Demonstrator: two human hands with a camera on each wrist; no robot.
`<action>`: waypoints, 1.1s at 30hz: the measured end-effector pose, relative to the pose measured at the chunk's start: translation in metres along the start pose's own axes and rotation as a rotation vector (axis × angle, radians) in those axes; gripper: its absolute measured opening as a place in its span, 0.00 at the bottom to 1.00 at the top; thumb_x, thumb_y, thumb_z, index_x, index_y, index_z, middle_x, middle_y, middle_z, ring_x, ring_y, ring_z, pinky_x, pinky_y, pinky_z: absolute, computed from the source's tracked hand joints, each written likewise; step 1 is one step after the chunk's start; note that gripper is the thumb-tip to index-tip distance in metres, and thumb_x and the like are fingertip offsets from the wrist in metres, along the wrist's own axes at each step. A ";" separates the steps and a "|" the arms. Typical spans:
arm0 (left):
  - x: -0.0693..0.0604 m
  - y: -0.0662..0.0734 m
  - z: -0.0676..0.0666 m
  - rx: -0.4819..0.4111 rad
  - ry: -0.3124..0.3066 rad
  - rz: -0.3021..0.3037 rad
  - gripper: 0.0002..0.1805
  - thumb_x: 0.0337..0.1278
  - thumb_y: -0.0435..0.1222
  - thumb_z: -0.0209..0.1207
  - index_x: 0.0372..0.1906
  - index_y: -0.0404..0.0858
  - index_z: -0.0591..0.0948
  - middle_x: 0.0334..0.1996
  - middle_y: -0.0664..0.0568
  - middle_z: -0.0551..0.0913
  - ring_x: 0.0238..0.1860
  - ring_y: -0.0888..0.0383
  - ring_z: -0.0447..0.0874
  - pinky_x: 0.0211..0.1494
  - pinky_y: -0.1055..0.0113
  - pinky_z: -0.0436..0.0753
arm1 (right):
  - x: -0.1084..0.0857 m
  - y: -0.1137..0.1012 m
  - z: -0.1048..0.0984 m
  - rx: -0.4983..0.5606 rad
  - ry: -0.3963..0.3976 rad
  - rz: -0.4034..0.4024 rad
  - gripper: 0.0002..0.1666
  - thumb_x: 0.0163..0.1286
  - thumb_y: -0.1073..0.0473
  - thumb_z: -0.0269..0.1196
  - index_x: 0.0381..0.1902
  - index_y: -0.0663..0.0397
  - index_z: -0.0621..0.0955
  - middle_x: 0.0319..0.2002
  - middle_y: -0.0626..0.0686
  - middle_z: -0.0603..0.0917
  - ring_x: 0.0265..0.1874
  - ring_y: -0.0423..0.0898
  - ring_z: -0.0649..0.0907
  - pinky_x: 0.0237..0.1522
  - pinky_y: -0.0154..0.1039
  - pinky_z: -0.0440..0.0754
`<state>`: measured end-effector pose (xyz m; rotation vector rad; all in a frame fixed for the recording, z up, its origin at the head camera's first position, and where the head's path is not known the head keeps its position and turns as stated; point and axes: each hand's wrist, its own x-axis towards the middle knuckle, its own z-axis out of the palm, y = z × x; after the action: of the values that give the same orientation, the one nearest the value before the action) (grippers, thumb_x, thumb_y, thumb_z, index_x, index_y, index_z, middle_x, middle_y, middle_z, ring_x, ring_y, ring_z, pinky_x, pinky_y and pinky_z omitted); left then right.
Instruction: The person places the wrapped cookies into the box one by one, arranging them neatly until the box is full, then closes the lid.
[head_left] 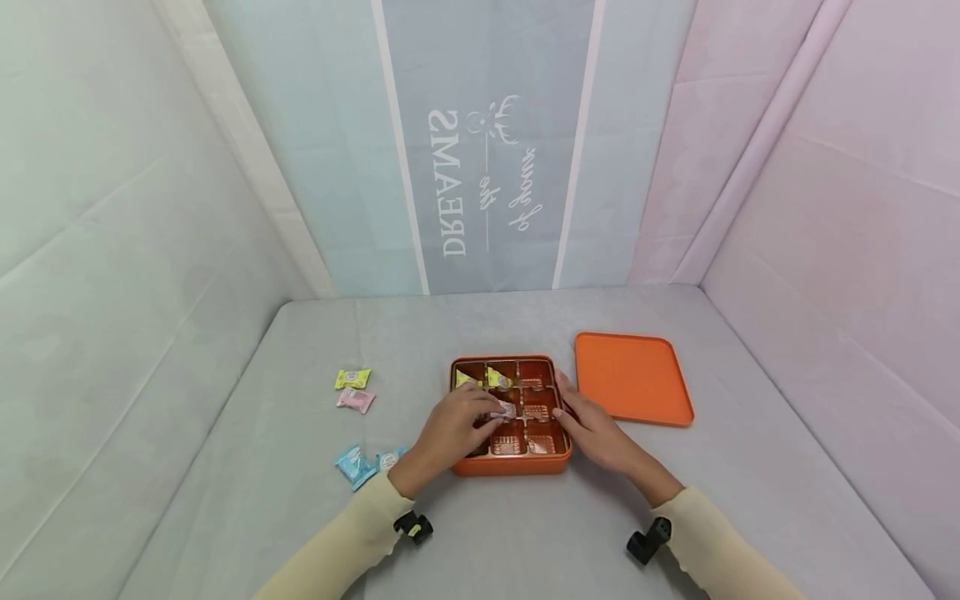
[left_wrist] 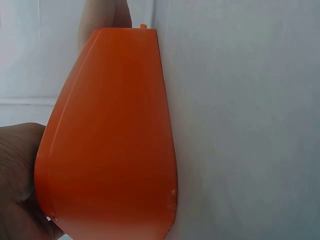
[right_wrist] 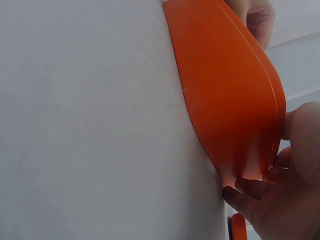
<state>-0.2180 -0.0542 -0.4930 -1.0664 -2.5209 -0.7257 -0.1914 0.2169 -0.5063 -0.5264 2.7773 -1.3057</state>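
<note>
The fingers of the left hand [head_left: 452,423] are bent close together, pinching a small pale pink wrapped sweet [head_left: 507,409] at the middle compartment of a rounded-square orange box with a clear plastic divided insert [head_left: 512,467], below the centre of the frame. The fingers of the right hand [head_left: 596,429] are spread and lie against the box's right side, the thumb at its rim.

In the box's top row, sweets in yellow triangular wrappers sit in the left [head_left: 467,378] and middle [head_left: 498,378] compartments. A flat orange square lid [head_left: 633,379] lies right of the box, near it. Left of centre on the grey cloth-covered bench [head_left: 510,542] are a yellow wrapped sweet [head_left: 352,379], a pink wrapped sweet [head_left: 356,400] just below it and, lower down, two light-blue wrapped sweets [head_left: 355,467], one partly hidden by the left wrist. White lettering [head_left: 450,183] marks the pale fabric backdrop [head_left: 637,75] at the top.
</note>
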 end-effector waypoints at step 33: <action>-0.039 -0.011 -0.036 -0.131 0.055 -0.025 0.14 0.62 0.37 0.69 0.53 0.44 0.89 0.53 0.53 0.85 0.56 0.59 0.78 0.53 0.58 0.84 | 0.000 0.001 0.001 -0.009 0.007 -0.006 0.40 0.83 0.55 0.52 0.82 0.58 0.47 0.81 0.60 0.49 0.79 0.57 0.51 0.73 0.62 0.57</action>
<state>-0.1970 -0.1031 -0.4851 -1.0428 -2.4732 -0.9263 -0.1916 0.2167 -0.5078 -0.5326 2.7906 -1.2994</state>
